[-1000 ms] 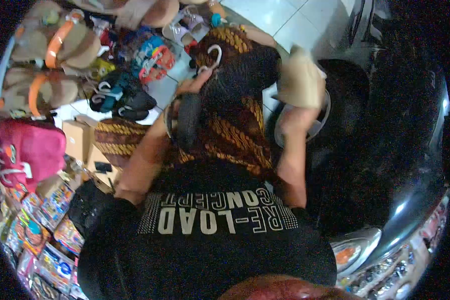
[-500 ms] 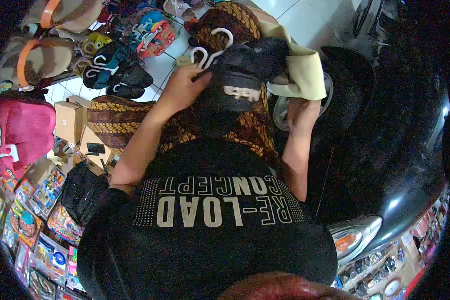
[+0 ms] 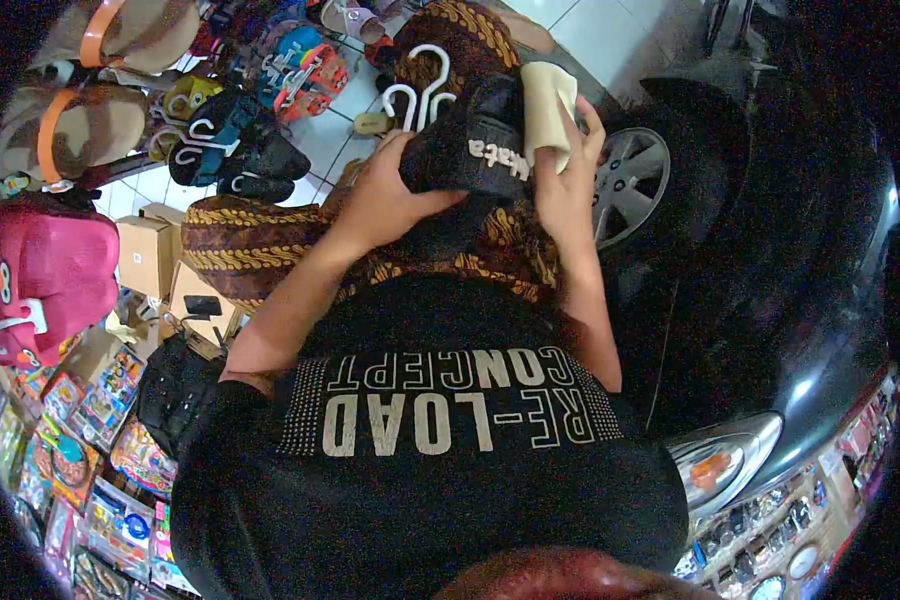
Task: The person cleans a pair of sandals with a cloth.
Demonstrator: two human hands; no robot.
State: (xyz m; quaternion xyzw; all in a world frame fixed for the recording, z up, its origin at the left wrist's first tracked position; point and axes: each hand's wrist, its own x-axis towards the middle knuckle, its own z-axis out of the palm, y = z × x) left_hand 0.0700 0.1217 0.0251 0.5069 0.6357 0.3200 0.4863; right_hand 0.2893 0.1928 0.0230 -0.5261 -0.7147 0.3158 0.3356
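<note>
Above my lap, which is covered by brown batik cloth, a black sandal [image 3: 485, 150] with raised pale lettering on its strap hangs on a white hanger [image 3: 427, 88]. My left hand [image 3: 382, 205] grips the sandal at its left side, thumb along the lower edge. At the sandal's right side, my right hand [image 3: 570, 180] is closed round a pale yellow cloth [image 3: 548, 115], which lies close against the strap. The parts of the sandal behind my left fingers are hidden.
Sandals on hangers [image 3: 215, 150] lie on the tiled floor at the upper left. Further left are a pink bag [image 3: 60, 265] and cardboard boxes [image 3: 145, 255]. Packaged goods fill the lower left. A dark car [image 3: 750, 330] stands close on my right, its wheel [image 3: 632, 180] near my right hand.
The cloth and my right hand have moved left and up, against the sandal. The sandal has turned, showing more lettering. My left hand has shifted from the hanger area onto the sandal.
</note>
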